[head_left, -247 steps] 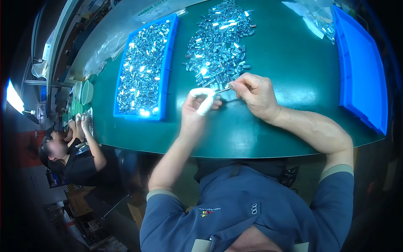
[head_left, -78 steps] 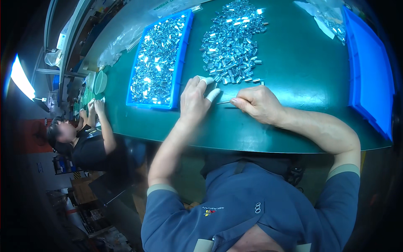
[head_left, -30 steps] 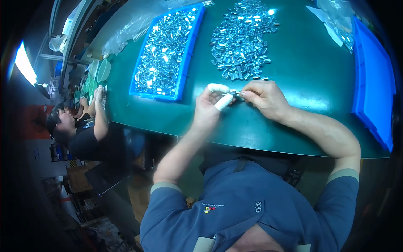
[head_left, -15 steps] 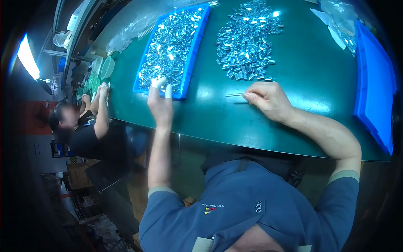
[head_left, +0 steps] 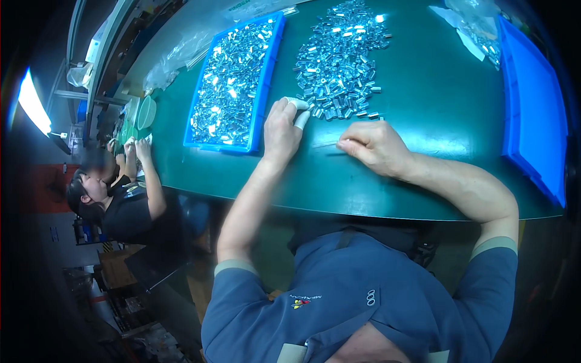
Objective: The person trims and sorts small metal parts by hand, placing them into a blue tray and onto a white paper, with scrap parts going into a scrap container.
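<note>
My left hand (head_left: 285,130), with white covers on the thumb and a fingertip, reaches the near left edge of a loose pile of small shiny metal pieces (head_left: 339,66). Thumb and finger close around what looks like one small metal piece (head_left: 311,107) there. Just in front of the pile, my right hand (head_left: 375,148) pinches a thin, straight metal rod (head_left: 325,144) that points left, a little above the green table. Its other fingers curl in. A blue tray (head_left: 257,121) filled with the same kind of pieces lies left of my left hand.
A blue tray or lid (head_left: 532,115) stands at the right side of the green table (head_left: 423,193). Clear plastic bags (head_left: 175,60) lie at the back left, near a green bowl (head_left: 146,112). Another person (head_left: 130,199) works at the far left.
My left hand has moved right, from the near end of the filled blue tray to the loose pile. My right hand still holds the rod, and the view has shifted slightly.
</note>
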### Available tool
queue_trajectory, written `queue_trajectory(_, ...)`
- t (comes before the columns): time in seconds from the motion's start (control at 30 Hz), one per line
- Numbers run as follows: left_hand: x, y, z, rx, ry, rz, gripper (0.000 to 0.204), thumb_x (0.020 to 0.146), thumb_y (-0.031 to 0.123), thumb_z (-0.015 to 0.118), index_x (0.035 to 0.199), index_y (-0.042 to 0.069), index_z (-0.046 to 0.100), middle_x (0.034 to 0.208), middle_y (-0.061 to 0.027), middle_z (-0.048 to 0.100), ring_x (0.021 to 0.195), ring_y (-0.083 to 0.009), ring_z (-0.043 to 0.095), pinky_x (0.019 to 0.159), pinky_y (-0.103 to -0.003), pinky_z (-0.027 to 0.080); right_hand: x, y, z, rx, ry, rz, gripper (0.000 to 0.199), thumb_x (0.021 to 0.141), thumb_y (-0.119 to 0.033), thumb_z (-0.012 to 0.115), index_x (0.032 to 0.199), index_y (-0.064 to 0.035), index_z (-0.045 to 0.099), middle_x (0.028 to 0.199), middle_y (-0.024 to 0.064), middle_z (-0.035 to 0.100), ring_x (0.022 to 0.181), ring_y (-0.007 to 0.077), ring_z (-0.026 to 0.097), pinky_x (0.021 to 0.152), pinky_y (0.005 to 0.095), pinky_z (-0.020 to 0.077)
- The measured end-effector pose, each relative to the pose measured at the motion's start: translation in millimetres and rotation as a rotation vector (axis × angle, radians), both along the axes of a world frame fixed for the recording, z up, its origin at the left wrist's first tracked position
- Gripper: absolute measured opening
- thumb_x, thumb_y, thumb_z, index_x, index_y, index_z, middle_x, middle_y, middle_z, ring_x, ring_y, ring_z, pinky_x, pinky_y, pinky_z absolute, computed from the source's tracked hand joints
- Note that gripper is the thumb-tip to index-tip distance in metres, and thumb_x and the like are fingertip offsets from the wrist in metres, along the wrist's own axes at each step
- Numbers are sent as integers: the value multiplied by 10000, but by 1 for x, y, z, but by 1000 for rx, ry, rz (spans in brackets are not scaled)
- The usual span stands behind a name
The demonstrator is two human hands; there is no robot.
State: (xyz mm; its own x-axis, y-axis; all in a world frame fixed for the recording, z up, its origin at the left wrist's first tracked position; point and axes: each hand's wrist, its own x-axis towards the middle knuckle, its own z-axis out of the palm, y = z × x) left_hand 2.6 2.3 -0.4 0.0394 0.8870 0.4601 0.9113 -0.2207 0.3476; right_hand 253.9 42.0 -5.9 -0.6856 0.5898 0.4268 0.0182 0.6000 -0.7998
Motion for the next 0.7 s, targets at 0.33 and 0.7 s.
queue_trajectory(0.33, 15, -43, 14, -121, -490, -43, 155, 941, 0, 740, 1082, -4, 676, 1054, -70, 718, 971, -143, 683, 832, -261, 540, 0, 8, 5, -229, 50, -191, 198, 976, -218, 688, 957, -28, 739, 801, 135, 695, 702, 262, 670, 640, 392, 511)
queue_trajectory(0.7, 25, -47, 9, -177, -622, -129, 167, 951, -33, 713, 1107, -2, 665, 1096, -83, 707, 1037, -152, 683, 912, -279, 543, 2, 7, 7, -388, -27, -39, 360, 1045, -303, 622, 830, -30, 716, 671, 67, 677, 600, 156, 638, 577, 345, 500)
